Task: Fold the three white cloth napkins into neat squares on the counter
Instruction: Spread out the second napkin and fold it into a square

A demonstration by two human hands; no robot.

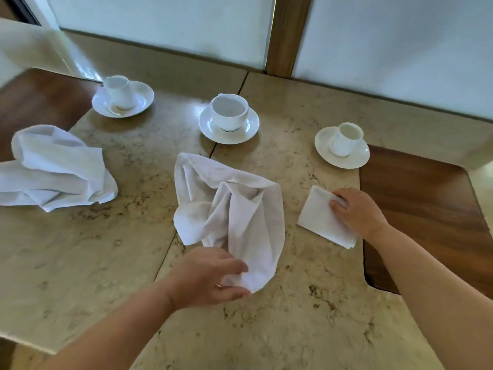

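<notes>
With your right hand [356, 210] flat on the folded napkin [321, 217], let your left hand [210, 277], pinching the crumpled napkin [229, 206] beside it, shake it flat.

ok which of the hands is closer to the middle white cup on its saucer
Left, narrowly. The left hand grips the near corner of the crumpled white cloth napkin, straight below the middle white cup. The right hand rests on the folded square napkin, off to the right.

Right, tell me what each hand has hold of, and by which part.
Left hand pinches the crumpled white cloth napkin by its near corner. Right hand only presses flat on the folded white square napkin, grasping nothing.
</notes>
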